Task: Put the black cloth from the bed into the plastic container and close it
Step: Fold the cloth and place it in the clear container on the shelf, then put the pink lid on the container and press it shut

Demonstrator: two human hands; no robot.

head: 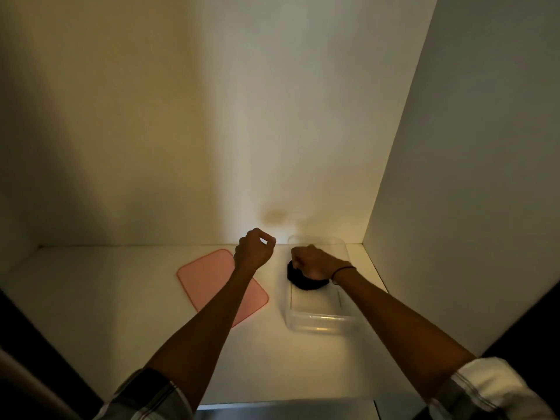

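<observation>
A clear plastic container [318, 324] stands open on a white shelf, to the right. Inside its far half lies the bunched black cloth [303, 281]. My right hand [315, 263] is down in the container, fingers curled over the cloth. My left hand [254, 251] hovers just left of the container's far corner, loosely curled with thumb and fingertip nearly pinched, and holds nothing. The pink lid [212, 277] lies flat on the shelf to the left, partly under my left forearm.
The white shelf [106, 298] sits inside a cupboard, with a back wall [181, 147] close behind the container and a side wall [454, 207] close on its right. The shelf's front edge runs along the bottom of the view.
</observation>
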